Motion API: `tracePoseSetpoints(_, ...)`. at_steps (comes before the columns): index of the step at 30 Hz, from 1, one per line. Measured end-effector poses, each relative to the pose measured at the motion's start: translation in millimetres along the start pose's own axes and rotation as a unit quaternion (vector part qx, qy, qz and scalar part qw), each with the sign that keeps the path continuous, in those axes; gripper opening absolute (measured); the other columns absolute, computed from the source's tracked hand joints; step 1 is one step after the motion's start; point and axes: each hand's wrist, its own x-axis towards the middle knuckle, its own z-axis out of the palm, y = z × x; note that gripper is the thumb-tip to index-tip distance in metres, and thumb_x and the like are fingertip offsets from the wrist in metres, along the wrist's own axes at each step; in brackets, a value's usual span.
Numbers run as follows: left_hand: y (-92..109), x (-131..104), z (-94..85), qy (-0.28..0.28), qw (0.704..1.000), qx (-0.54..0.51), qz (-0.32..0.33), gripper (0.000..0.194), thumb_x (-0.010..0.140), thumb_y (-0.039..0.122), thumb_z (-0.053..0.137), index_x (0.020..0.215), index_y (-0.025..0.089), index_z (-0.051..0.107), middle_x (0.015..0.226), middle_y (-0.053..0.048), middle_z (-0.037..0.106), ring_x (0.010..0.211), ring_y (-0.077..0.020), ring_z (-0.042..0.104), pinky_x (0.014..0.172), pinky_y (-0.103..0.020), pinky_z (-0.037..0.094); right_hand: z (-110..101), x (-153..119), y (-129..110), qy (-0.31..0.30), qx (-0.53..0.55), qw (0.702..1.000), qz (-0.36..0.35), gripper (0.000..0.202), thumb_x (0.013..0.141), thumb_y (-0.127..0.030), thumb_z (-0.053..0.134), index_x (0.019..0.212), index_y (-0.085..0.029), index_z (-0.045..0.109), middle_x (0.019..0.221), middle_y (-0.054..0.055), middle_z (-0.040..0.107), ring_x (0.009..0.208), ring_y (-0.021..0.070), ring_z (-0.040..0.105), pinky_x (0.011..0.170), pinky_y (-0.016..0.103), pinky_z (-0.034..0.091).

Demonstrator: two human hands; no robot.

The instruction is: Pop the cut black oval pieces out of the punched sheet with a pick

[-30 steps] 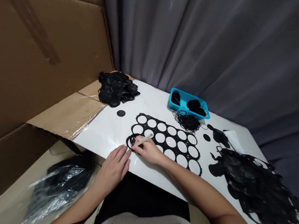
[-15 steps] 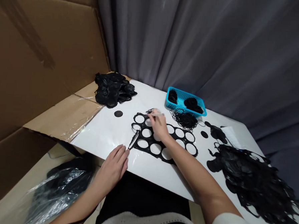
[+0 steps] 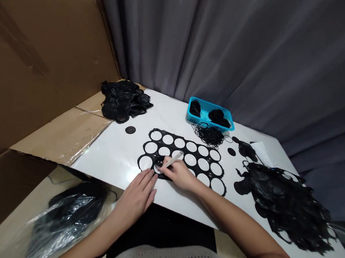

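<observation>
A black sheet point(image 3: 181, 148) with rows of round holes lies flat on the white table point(image 3: 101, 156). My right hand point(image 3: 177, 173) is closed around a pale pen-like tool point(image 3: 173, 159), whose lower end is over the sheet's front row near its left end. Beside that end shows a small dark piece point(image 3: 159, 161). My left hand point(image 3: 140, 191) lies palm down at the table's front edge, fingers stretched, its fingertips touching the sheet's front left edge.
Black sheets are heaped at the back left point(image 3: 124, 101) and right point(image 3: 287, 204). A blue basket point(image 3: 210, 111) holds black bundles, with tangled black rings point(image 3: 209, 135) before it. Black discs point(image 3: 130, 130) lie around. Cardboard point(image 3: 62, 134) borders the left.
The sheet's left end, folded or lifted before, now lies flat. My right hand has moved from the back row to the front row, close to my left hand. The view has shifted slightly.
</observation>
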Motion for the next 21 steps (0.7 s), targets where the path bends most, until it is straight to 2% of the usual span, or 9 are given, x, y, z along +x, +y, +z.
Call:
tracePoseSetpoints(12, -2.1, -5.5, 6.7, -0.028, 1.0, 0.005, -0.012, 0.039, 0.099, 0.024, 0.05, 0.135, 0.01, 0.057, 0.139, -0.016, 0.059, 0.134, -0.0299, 0.05, 0.11, -0.045, 0.046, 6.5, -7.0, 1.2, -0.007, 0.013, 1.0, 0.011, 0.019, 0.093, -0.027, 0.057, 0.075, -0.021, 0.051, 0.081, -0.002, 0.059, 0.077, 0.0147, 0.054, 0.07, 0.027, 0.038)
tracePoseSetpoints(17, -2.0, -5.7, 7.4, -0.029, 0.999, -0.013, -0.022, 0.039, 0.1, 0.024, 0.049, 0.136, 0.014, 0.056, 0.14, -0.014, 0.059, 0.135, -0.0289, 0.05, 0.111, -0.045, 0.045, 8.0, -6.3, 2.4, 0.003, -0.016, 0.999, -0.031, 0.022, 0.094, -0.023, 0.056, 0.074, -0.021, 0.048, 0.081, -0.002, 0.057, 0.078, 0.0146, 0.053, 0.073, 0.027, 0.039)
tracePoseSetpoints(21, -2.9, -4.7, 6.8, -0.027, 0.999, -0.021, -0.02, 0.039, 0.099, 0.022, 0.049, 0.137, 0.014, 0.056, 0.138, -0.014, 0.06, 0.134, -0.029, 0.05, 0.111, -0.045, 0.045, 11.8, -16.0, 1.2, 0.006, -0.088, 0.992, -0.094, 0.019, 0.098, -0.02, 0.051, 0.079, -0.021, 0.049, 0.083, 0.001, 0.055, 0.08, 0.0167, 0.051, 0.074, 0.029, 0.04)
